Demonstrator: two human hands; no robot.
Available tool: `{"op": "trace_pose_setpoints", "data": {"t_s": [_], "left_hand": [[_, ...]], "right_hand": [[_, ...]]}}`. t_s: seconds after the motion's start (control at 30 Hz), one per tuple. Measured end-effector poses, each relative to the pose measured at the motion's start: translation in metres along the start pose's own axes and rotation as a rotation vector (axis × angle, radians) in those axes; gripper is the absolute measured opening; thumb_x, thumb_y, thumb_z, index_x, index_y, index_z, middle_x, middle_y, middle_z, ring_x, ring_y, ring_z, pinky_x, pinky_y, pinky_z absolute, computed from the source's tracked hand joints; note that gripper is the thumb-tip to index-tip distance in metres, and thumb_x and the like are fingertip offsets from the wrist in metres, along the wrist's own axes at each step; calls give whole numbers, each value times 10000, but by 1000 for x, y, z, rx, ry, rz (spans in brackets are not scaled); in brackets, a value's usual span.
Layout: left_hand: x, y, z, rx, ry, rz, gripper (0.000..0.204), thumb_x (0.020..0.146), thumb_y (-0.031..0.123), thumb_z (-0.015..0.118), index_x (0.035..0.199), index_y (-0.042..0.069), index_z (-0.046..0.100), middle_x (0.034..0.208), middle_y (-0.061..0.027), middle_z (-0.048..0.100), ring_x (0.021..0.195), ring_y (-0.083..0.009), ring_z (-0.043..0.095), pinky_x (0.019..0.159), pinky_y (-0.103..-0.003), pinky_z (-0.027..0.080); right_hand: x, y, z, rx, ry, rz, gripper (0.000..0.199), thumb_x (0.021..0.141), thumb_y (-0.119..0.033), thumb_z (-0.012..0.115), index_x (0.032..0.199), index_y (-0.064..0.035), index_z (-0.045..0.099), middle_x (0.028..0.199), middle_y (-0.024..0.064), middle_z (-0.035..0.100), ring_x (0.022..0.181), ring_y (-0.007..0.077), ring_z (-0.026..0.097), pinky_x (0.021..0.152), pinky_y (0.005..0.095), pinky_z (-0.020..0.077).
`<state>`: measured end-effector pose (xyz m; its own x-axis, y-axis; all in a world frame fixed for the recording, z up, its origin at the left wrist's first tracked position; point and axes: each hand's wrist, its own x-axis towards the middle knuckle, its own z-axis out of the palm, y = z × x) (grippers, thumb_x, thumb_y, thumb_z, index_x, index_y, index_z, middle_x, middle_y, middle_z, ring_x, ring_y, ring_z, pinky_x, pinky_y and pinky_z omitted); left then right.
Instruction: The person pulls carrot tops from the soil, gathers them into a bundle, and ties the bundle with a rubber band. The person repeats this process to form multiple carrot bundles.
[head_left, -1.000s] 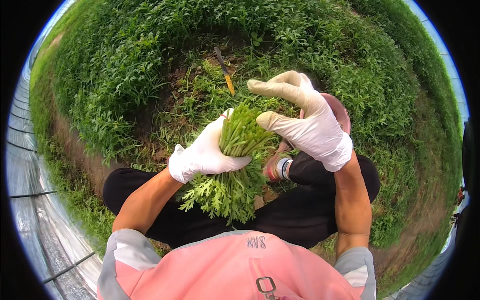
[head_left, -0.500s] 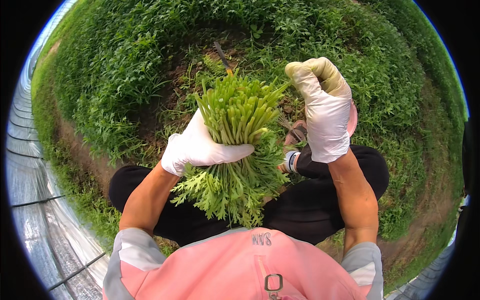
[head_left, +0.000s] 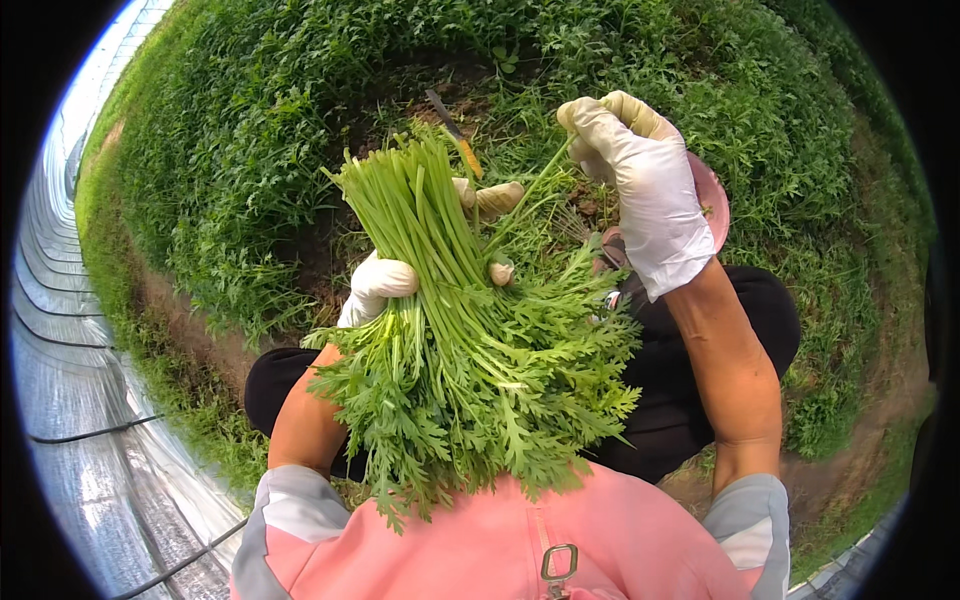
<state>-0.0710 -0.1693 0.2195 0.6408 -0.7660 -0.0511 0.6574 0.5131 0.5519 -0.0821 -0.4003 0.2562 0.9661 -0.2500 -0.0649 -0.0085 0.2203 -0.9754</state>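
A thick bunch of leafy greens (head_left: pixel 430 240) with feathery lobed leaves is held in front of me, cut stem ends pointing away and leaves spreading toward my chest. My left hand (head_left: pixel 378 284), in a white glove, is closed around its stems; the thumb shows on the left side, other fingertips stick out on the right. To the upper right, my gloved right hand (head_left: pixel 645 185) pinches the end of a single thin green stem (head_left: pixel 540 182) that slants out from the bunch. Its thumb and fingers are pressed together on it.
A knife (head_left: pixel 464 150) with dark blade and yellow handle lies on the soil beyond the bunch. Growing greens (head_left: pixel 250 130) surround me. A pink rounded object (head_left: pixel 712 200) sits behind my right wrist. Plastic sheeting (head_left: pixel 90 440) runs along the left.
The bunch has tipped, so its stems now show lengthwise and the leaves hang over my lap and chest. My right hand has moved slightly up and now visibly pinches one stem.
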Motion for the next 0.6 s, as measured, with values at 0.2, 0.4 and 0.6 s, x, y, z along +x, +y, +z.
{"op": "trace_pose_setpoints", "data": {"t_s": [0.2, 0.4, 0.6], "left_hand": [[-7, -3, -3, -110, 94, -19, 756, 754, 220, 716, 1441, 114, 419, 1400, -119, 513, 1274, -446, 506, 1066, -590, 440], [-5, -1, 1, -124, 106, 76, 753, 744, 225, 718, 1426, 117, 416, 1275, -93, 561, 1296, -483, 470, 1087, -640, 393], [0, 5, -10, -154, -38, 61, 746, 732, 176, 738, 1409, 110, 431, 1244, -99, 574, 1255, -505, 500, 1071, -642, 408]], "right_hand": [[3, -1, -9, 6, 25, -41, 145, 976, -190, 639, 971, -55, 694, 839, -24, 664, 727, 47, 560, 705, 201, 451], [28, -8, -51, -2, 329, -289, 133, 961, -137, 652, 1054, -52, 695, 989, 30, 712, 780, 65, 613, 704, 205, 498], [15, 9, -31, -609, -41, -518, 259, 954, -81, 624, 1208, -79, 674, 1220, 59, 661, 1124, 115, 593, 1002, 277, 454]]}}
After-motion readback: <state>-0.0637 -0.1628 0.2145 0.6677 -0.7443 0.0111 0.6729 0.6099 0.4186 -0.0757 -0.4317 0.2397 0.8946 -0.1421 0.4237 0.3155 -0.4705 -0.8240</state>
